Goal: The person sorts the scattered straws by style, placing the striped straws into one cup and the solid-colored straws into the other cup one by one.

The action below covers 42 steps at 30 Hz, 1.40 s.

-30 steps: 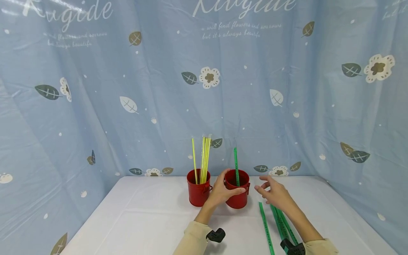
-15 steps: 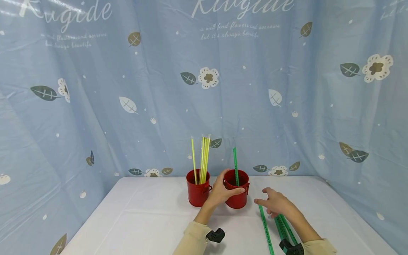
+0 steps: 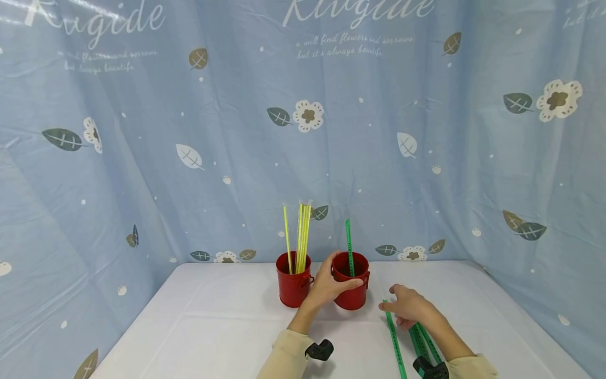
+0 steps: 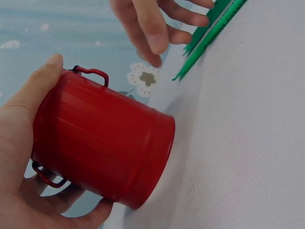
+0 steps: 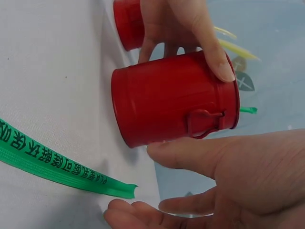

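Observation:
My left hand (image 3: 326, 284) grips the right-hand red bucket (image 3: 351, 299) by its rim, thumb on the near side and fingers around the far left. The left wrist view shows this bucket (image 4: 105, 138) upright on the tablecloth with two small side handles. One green-wrapped straw (image 3: 350, 247) stands in it. My right hand (image 3: 411, 306) hovers low to the bucket's right, thumb and fingers parted and holding nothing. Its fingertips are beside the far end of a loose green-wrapped straw (image 3: 395, 339), printed with dark characters in the right wrist view. More green-wrapped straws (image 3: 420, 342) lie partly under my right forearm.
A second red bucket (image 3: 292, 289) with several yellow straws (image 3: 303, 237) stands just left of my left hand. White cloth covers the table (image 3: 213, 337). A blue patterned curtain (image 3: 236, 131) hangs behind the table's far edge.
My right hand has come down and slightly toward me, from beside the bucket to the end of the loose green straw. The left hand keeps its hold on the bucket.

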Available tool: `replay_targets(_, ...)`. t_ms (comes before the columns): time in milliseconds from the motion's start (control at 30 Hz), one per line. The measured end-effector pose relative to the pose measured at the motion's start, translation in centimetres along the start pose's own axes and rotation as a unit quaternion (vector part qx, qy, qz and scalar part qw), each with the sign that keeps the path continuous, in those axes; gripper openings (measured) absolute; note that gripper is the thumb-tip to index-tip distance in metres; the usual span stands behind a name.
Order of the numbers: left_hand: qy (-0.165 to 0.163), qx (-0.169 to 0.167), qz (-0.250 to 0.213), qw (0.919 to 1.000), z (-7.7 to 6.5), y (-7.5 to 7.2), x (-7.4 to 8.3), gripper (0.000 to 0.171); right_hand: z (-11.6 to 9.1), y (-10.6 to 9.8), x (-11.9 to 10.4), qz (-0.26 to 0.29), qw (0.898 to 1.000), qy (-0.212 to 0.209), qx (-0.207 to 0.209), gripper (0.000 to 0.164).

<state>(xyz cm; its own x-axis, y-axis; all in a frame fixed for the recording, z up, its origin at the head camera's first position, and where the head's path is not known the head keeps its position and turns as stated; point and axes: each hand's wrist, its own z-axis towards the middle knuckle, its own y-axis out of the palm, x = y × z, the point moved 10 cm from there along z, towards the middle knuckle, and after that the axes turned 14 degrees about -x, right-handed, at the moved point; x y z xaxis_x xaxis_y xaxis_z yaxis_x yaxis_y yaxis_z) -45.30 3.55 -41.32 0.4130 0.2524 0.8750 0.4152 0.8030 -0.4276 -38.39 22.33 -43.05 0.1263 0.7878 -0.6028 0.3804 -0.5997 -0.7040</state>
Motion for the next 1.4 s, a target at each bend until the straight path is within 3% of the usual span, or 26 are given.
replay_targets(233,0.002,-0.005,-0.009,0.9999,0.0,0.1,0.0,0.093,0.4,0.6,0.5,0.002,1.0,0.018,-0.017,0.064)
replay_targets(600,0.004,0.0,0.0,1.0,0.1,0.1,0.2,0.092,0.7,1.2,0.5,-0.012,1.0,0.012,-0.024,0.068)
replay_targets(867,-0.002,-0.004,-0.014,0.9999,0.0,0.3,-0.1,0.092,0.9,1.6,0.8,-0.017,0.999,0.019,-0.023,0.061)
replay_targets(1400,-0.009,0.0,-0.004,0.9999,0.0,0.0,-0.1,0.093,1.3,2.0,0.6,-0.041,0.998,0.035,-0.02,0.067)
